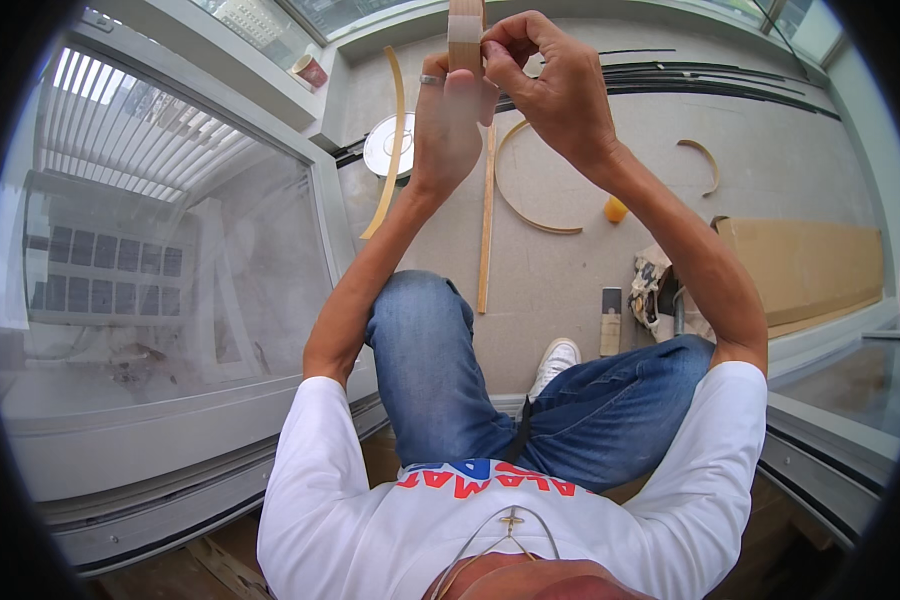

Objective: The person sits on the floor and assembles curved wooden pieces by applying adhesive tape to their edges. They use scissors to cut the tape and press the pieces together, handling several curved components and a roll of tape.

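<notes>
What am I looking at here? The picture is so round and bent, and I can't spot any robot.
There is no robot: these are a person's two bare hands. The single picture comes from a wide fisheye camera worn on the person's head and looking down, so straight edges bend near the rim.

The left hand holds up a tan piece with a pale band across it. The right hand has its thumb and forefinger at that piece's right edge; whether they grip it is hard to tell.

On the grey floor beyond the knees lie curved tan strips, a straight strip, a round white object, long black strips and a small orange object.
</notes>
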`<act>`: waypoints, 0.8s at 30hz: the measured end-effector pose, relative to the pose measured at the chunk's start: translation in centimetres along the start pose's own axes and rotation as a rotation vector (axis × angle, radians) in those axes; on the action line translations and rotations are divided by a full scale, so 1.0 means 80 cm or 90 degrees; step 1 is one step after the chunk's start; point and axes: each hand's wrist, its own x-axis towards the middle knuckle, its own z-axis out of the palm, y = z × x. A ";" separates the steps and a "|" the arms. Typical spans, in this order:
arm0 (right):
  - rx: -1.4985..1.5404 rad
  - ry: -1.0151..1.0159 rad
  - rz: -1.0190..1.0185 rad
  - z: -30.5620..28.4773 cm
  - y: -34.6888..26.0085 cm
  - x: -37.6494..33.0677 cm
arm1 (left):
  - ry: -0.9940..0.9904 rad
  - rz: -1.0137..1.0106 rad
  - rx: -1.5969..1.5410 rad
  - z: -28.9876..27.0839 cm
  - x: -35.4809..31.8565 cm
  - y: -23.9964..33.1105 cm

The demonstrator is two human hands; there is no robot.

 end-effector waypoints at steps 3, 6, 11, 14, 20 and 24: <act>0.027 0.021 0.030 0.003 -0.016 0.005 | -0.007 -0.013 0.001 0.002 -0.002 0.000; 0.119 0.020 0.095 0.002 -0.028 0.008 | -0.008 -0.038 -0.031 0.004 -0.003 0.001; 0.186 0.041 0.161 0.007 -0.033 0.009 | -0.009 -0.071 -0.091 0.006 -0.005 -0.001; 0.268 0.028 0.233 0.003 -0.044 0.007 | -0.001 -0.098 -0.133 0.007 -0.007 -0.002; 0.226 0.094 0.041 0.008 -0.020 0.003 | 0.018 -0.095 -0.203 0.001 -0.002 -0.006; 0.079 0.058 -0.066 0.002 -0.004 0.000 | 0.010 -0.081 -0.197 0.000 0.000 -0.002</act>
